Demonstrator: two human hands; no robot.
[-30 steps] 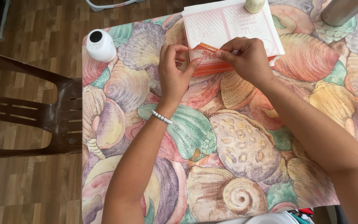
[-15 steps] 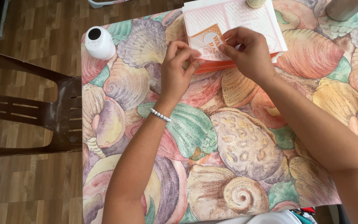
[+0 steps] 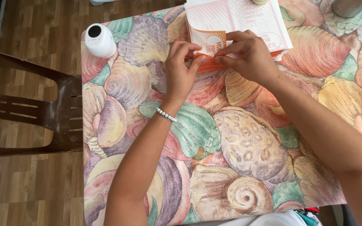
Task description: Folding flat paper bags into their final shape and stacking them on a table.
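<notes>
Left hand point(image 3: 182, 69) and right hand point(image 3: 248, 56) both pinch orange paper packet point(image 3: 209, 46) at far edge of shell-print tablecloth point(image 3: 214, 138); white bottle point(image 3: 99, 40) left of packet.

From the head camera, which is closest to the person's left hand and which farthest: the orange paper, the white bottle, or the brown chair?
Starting from the left hand:
1. Orange paper, pinched at its fingertips, at the table's far edge.
2. White bottle, off to the left on the table's corner.
3. Brown chair, farthest, beyond the table's left edge on the floor.

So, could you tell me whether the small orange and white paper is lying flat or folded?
Folded: the paper is bent, pinched between left hand and right hand.
</notes>
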